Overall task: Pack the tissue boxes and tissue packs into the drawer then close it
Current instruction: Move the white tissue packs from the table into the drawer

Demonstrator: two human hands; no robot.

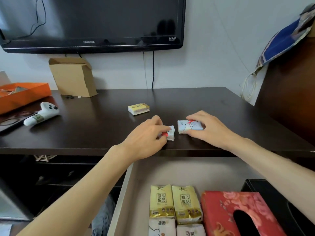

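Two small white tissue packs near the front edge of the dark desk [204, 103], just apart from each other: left pack [170, 132] pinched by the left hand [146, 140], thumb and fingers curled round its near end; right pack [189, 127] gripped by the right hand [209, 128], fingers over the far side, thumb at the near edge. Each grip closed round its own pack, neither spread. Both packs apparently resting on the desk, not yet lifted.

Best done, probably: lift both straight up, draw back over the desk edge, lower flat into the bare part of the open drawer [129, 184] behind the rows already packed. Light pressure only; soft wrappers crush easily. Lay flush against neighbours to save room.

Count on the desk: two white packs in hand, one yellow pack [138, 108] further back, untouched. Count in the drawer: two yellow-and-gold packs [175, 201] side by side, two white packs [177, 227] nearer the camera and partly cut off, one red floral tissue box [221, 210], one black box [272, 193] at the right.

Further out: cardboard box, orange tray, white controller, wall television.
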